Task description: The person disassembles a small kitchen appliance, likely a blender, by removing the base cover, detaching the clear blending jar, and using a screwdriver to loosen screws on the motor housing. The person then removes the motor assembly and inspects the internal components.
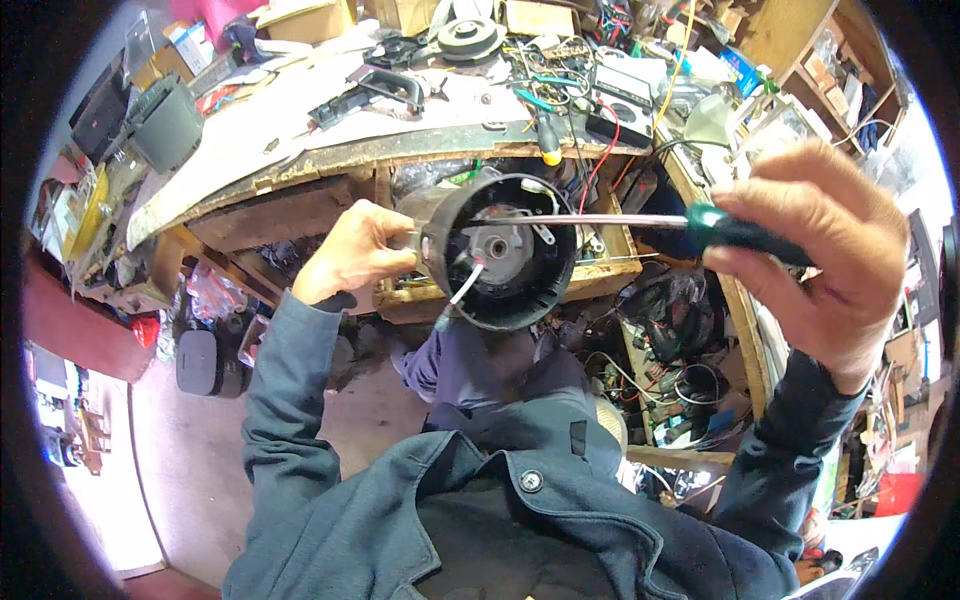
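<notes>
A round, open-mouthed black housing is held up over my lap. Inside its mouth sit a grey hub with a central hole and some small metal tabs. A pale cable comes out over the near rim. At the housing's left side my left hand is closed on it; the exact grip is partly hidden behind the fingers. My right hand grips the dark green handle of a long screwdriver. Its shaft runs left across the housing's mouth, and the tip appears to reach the parts inside.
A cluttered workbench lies beyond, with a black-and-yellow screwdriver, a round grey disc part and a dark bin. An open drawer sits under its edge. Boxes of wires stand at the right.
</notes>
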